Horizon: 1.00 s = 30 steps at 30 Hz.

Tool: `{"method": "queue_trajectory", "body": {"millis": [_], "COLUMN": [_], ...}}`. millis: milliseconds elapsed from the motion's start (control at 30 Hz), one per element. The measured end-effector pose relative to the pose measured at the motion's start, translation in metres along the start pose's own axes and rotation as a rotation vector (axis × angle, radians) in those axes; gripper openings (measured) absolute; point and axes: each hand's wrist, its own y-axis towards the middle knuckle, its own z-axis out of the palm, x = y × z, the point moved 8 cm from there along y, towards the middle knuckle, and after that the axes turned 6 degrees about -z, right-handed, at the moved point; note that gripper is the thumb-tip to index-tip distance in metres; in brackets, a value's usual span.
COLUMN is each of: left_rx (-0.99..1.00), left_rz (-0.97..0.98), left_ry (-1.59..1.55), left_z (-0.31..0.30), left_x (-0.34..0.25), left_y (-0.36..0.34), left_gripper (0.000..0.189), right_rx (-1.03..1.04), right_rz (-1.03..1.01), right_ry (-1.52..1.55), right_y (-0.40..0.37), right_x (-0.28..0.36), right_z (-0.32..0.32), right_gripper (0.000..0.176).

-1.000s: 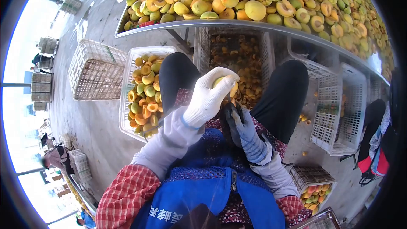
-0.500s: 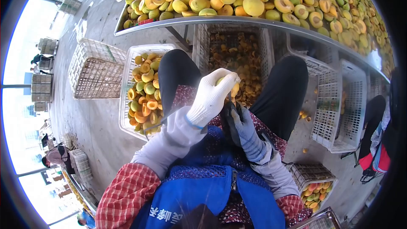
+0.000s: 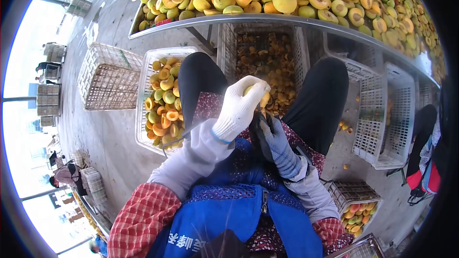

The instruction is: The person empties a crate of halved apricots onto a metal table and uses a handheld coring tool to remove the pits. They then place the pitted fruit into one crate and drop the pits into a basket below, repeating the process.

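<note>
In its white knit glove, my left hand (image 3: 235, 110) is closed around a yellow-green peach (image 3: 264, 99) between my knees. Part of the fruit shows past the fingertips; the palm side is hidden. My right hand (image 3: 275, 145), in a grey-blue glove with dark fingers, is closed just below the fruit. A thin dark tool (image 3: 262, 110) rises from its fingers to the peach, like a small knife or pitting tool; most of it is covered. Under both hands, between my legs, a crate (image 3: 300, 57) contains many brownish-orange fruit scraps.
Ahead, a metal-edged table (image 3: 287, 20) is heaped with halved peaches. A white crate (image 3: 139, 114) of peach halves stands by my left knee, beside an overturned crate (image 3: 107, 81). Pale crates (image 3: 370, 129) stand to the right, near another person's leg (image 3: 420, 129). Fruit crate (image 3: 354, 193) lower right.
Both hands keep nearly the same place and grip on the peach and the tool. The view has shifted very slightly.
</note>
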Motion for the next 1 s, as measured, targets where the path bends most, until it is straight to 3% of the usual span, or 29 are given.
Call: {"method": "queue_trajectory", "body": {"millis": [33,100,167,200,267,300,367,400,467,567,633,833,900,1000], "left_rx": [-0.03,-0.048,-0.026,0.061,0.233,0.215,0.176,0.155,0.185,0.207,0.184,0.12,0.202,0.268], "left_rz": [0.064,0.165,0.237,0.106,-0.154,-0.183,-0.086,-0.046,-0.031,-0.009,0.031,0.267,0.3,0.144], "left_ry": [0.0,0.029,0.089,0.122,0.192,0.16,0.049,-0.012,-0.014,-0.004,0.02,0.233,0.159,-0.037], "left_z": [0.001,0.002,0.005,0.009,0.012,0.011,0.014,0.014,0.015,0.014,0.014,0.017,0.017,0.014], "left_x": [-0.002,-0.008,-0.015,-0.008,0.005,0.009,-0.005,-0.01,-0.01,-0.006,-0.002,-0.022,-0.027,-0.007], "left_y": [-0.001,-0.003,-0.005,0.0,0.008,0.008,0.002,-0.004,0.0,0.004,0.003,-0.002,-0.002,0.001], "left_gripper": [0.025,0.024,0.019,0.019,0.02,0.021,0.022,0.023,0.024,0.023,0.022,0.022,0.023,0.031], "right_rx": [-0.011,0.108,0.066,-0.03,-0.074,-0.023,-0.099,-0.229,-0.222,0.0,-0.085,0.01,0.111,0.268], "right_rz": [0.01,0.079,0.104,0.093,0.065,0.062,0.084,0.131,0.228,0.369,0.436,0.442,0.475,0.553], "right_ry": [0.094,0.771,0.717,0.322,-0.125,-0.178,0.022,0.277,0.554,0.53,0.369,0.326,0.473,0.701], "right_y": [0.001,0.003,0.001,-0.002,-0.005,-0.009,-0.004,-0.007,-0.007,-0.014,-0.019,-0.022,-0.023,-0.026], "right_x": [-0.004,-0.044,-0.057,-0.05,-0.022,-0.007,-0.006,-0.022,-0.029,-0.005,0.008,0.007,0.015,0.015], "right_z": [-0.001,-0.008,-0.017,-0.025,-0.023,-0.012,-0.008,-0.01,-0.006,0.013,0.021,0.023,0.034,0.044], "right_gripper": [0.029,0.029,0.028,0.028,0.028,0.029,0.027,0.025,0.023,0.028,0.034,0.037,0.037,0.039]}}
